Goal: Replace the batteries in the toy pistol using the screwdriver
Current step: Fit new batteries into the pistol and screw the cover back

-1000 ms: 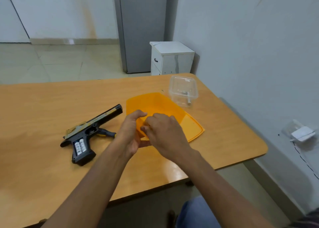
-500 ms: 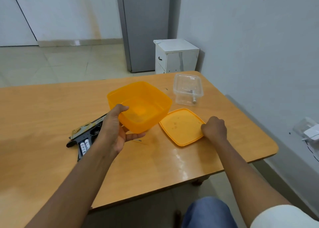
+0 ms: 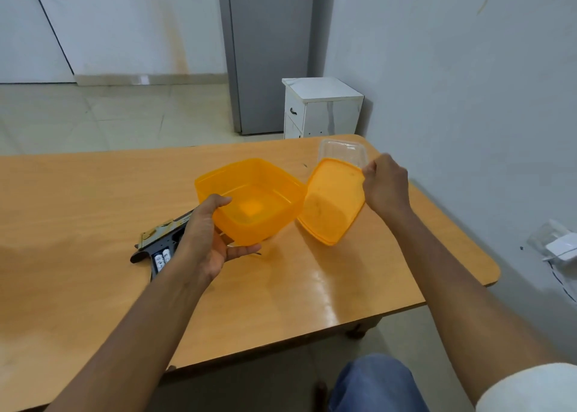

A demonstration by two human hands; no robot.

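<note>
Wooden and glossy, the bench carried everything. Nearest, the left hand curled round the orange tub's near wall, tilting it; under that wrist lay the toy pistol — grip toward the person, batteries showing, barrel running away to the right. Farther off, the right hand pinched the orange lid on edge — left was nearer the pistol

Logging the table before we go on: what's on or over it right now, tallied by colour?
Orange: 2, the tub held by the left hand and the lid held by the right hand
Clear: 1, the small container
Black and gold: 1, the toy pistol, with two batteries showing in its grip
Total: 4
</note>
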